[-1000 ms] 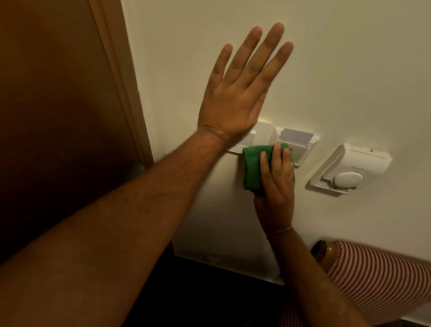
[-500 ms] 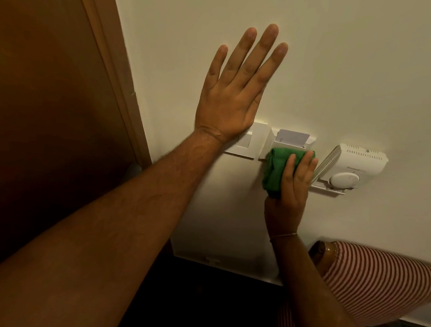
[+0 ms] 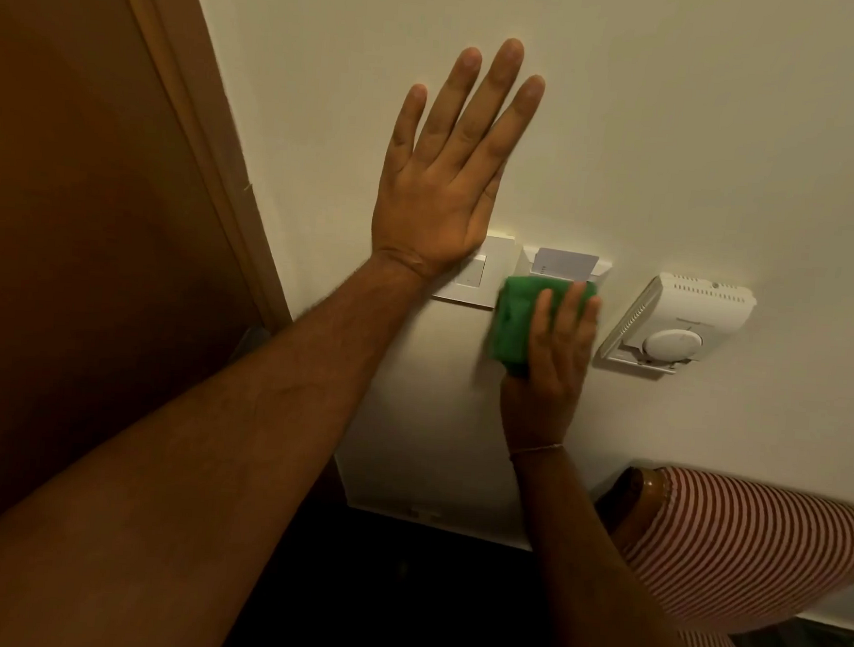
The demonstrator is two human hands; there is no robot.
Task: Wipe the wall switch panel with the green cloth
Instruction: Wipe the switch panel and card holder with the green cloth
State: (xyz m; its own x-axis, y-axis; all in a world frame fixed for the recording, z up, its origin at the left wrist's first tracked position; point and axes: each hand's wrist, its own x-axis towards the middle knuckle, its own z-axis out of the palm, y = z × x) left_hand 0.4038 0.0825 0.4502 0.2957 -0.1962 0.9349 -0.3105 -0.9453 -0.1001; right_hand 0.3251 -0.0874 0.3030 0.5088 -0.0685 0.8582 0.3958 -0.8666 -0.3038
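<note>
The white wall switch panel (image 3: 489, 277) sits on the cream wall, with a key-card holder (image 3: 563, 264) joined to its right side. My left hand (image 3: 450, 173) lies flat on the wall, fingers spread, its heel covering the switch panel's left part. My right hand (image 3: 548, 362) presses the folded green cloth (image 3: 516, 314) against the lower part of the card holder. The cloth hides the holder's lower face; a pale card sticks out above it.
A white thermostat (image 3: 672, 325) with a round dial is mounted right of the cloth. A brown door and its frame (image 3: 196, 120) run along the left. A chair with red-and-white striped upholstery (image 3: 753, 548) stands at the lower right, near the wall.
My right hand slid the cloth right from the switch panel's lower edge toward the thermostat, then slightly back left onto the card holder. My left hand stayed flat on the wall.
</note>
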